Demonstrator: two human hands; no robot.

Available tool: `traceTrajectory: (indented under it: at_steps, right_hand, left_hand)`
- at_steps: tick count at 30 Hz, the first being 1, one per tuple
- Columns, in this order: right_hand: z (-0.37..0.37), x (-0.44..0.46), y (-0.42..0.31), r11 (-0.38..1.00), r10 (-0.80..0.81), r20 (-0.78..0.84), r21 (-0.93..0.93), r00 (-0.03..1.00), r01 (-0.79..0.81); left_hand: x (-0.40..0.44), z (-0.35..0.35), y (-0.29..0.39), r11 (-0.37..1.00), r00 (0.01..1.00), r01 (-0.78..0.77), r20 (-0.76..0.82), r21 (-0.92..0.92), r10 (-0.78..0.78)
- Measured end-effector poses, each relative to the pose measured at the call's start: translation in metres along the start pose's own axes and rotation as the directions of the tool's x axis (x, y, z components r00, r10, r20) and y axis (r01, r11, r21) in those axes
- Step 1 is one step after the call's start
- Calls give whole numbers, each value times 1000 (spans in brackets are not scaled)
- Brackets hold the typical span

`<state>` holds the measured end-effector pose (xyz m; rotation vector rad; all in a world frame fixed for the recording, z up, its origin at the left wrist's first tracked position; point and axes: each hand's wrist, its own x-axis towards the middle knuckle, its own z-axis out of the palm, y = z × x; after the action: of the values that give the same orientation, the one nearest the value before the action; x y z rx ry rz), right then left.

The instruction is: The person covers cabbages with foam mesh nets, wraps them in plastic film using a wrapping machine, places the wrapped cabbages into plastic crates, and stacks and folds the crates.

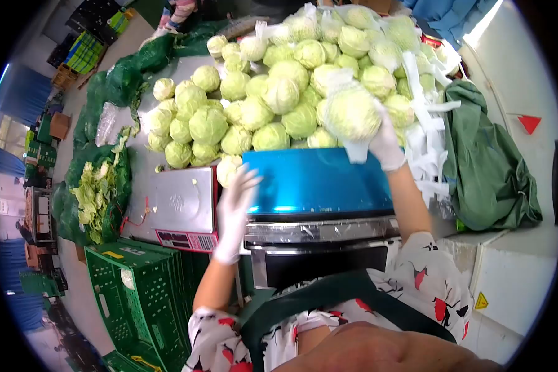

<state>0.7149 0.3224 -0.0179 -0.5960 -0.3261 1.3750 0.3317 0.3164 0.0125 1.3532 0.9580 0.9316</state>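
Observation:
My right hand, in a white glove, is closed on the right side of a cabbage covered in white, net-like wrapping. A loose end of the wrapping hangs below the cabbage, over the back edge of a shiny blue panel. My left hand, also gloved, is held between the blue panel and a steel weighing scale. Its fingers are stretched out with nothing in them, slightly blurred. Just beyond its fingertips lies a bare cabbage.
A large heap of cabbages spreads behind the panel, some wrapped at the back right. White wrapping sleeves hang beside a green cloth. Green crates stand at lower left. Leaf trimmings fill a green mesh bag.

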Motion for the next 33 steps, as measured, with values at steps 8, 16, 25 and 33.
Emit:
traceTrajectory:
  at_steps: [8,16,25,33]
  right_hand:
    - [21,-145,110,291,-303,-266,-940,915,-177]
    - [-6,-220,76,-371,-702,154,-912,695,-172]
    - [-53,-256,105,-72,-551,-69,-989,832,-130]
    - [62,-302,-55,499,205,376,-835,904,234]
  left_hand:
    - [14,106,-66,894,916,-240,394,378,79]
    - [-45,15,-43,560,975,-187,84,807,205]
    - [-99,11,-117,886,993,-54,-64,460,94]
    - [-102,-44,61,998,803,33,596,-50,4]
